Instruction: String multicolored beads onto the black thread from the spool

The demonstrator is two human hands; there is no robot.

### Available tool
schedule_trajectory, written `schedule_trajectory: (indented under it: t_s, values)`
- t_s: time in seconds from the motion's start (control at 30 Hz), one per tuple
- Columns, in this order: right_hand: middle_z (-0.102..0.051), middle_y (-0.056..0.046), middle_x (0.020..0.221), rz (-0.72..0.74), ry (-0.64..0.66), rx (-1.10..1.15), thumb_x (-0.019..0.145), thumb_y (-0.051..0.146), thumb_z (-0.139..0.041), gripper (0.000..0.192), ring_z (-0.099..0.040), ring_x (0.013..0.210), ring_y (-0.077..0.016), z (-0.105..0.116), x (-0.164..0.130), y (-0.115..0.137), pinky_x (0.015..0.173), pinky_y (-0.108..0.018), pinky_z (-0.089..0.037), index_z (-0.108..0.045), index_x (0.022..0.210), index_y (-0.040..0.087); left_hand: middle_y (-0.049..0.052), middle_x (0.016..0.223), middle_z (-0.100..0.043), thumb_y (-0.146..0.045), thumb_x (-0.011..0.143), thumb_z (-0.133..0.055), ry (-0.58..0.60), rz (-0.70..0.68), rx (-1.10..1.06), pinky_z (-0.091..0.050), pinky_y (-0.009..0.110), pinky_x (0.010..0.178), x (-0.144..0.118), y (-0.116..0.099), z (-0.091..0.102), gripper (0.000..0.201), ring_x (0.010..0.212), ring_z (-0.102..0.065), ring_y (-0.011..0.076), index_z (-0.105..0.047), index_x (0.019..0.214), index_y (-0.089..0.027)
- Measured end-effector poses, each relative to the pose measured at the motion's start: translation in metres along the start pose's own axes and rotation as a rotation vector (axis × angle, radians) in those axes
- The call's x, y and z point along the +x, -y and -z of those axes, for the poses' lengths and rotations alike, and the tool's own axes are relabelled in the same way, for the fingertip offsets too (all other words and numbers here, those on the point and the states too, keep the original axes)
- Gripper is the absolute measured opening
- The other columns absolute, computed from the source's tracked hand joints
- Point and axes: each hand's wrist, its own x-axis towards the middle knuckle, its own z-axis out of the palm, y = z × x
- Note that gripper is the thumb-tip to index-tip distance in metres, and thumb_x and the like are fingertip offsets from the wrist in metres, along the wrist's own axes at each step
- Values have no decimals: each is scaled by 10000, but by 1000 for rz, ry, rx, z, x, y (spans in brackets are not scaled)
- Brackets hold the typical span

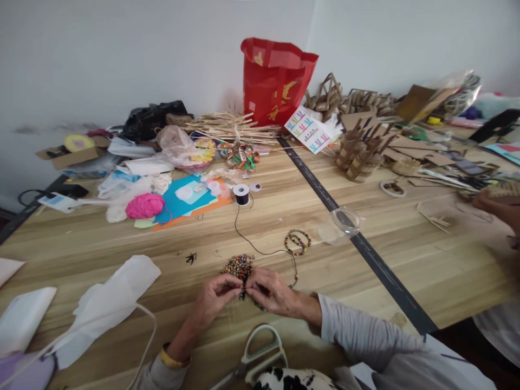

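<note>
Both hands meet at the near edge of the desk [122,238], just below a small heap of coloured beads [239,265]. Left hand [215,298] and right hand [273,292] have their fingers pinched together on a short beaded stretch of black cord [260,250]. The exact grip is hard to make out, likely a bead on the cord's end.

The cord runs from the hands up to a spool [241,194]. A finished beaded bracelet [298,241] lies just beside the cord's loop.

Handling: beads are tiny, hard, smooth and prone to roll or scatter, best taken one at a time between fingertips. The cord is thin and limp and looks best held close to its free end.

Nearby: scissors [260,355] at the person's lap, clear lid [345,220], pink yarn [145,206], red bag [276,78]. Another person's hand [498,208] at right.
</note>
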Motion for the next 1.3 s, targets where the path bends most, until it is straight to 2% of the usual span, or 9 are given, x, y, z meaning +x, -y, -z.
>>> schedule_trajectory:
  t_s: [0.5, 0.93, 1.3]
  values:
    - [-543, -35, 715, -27, 18, 50, 895, 192, -458, 110, -485, 650, -122, 0, 1, 0, 594, -220, -388, -538, 829, 153, 66, 701, -671, -176, 687, -696, 65, -226, 31, -482, 229, 640, 3, 7, 2, 63, 670, -617, 151, -695, 696, -114]
    - [-534, -32, 714, -39, 29, 58, 896, 183, -457, 96, -476, 638, -123, 1, 3, 1, 587, -226, -382, -521, 827, 162, 57, 670, -677, -205, 690, -695, 106, -142, 49, -481, 222, 615, 5, 5, -2, 93, 631, -612, 145, -684, 690, -112]
    - [-504, -23, 683, -67, 18, 76, 899, 202, -459, 124, -464, 631, -121, 2, 3, 2, 574, -222, -370, -527, 806, 157, 53, 661, -670, -225, 676, -718, 59, -101, 31, -484, 227, 621, 4, 1, 2, 126, 620, -611, 142, -669, 668, -108]
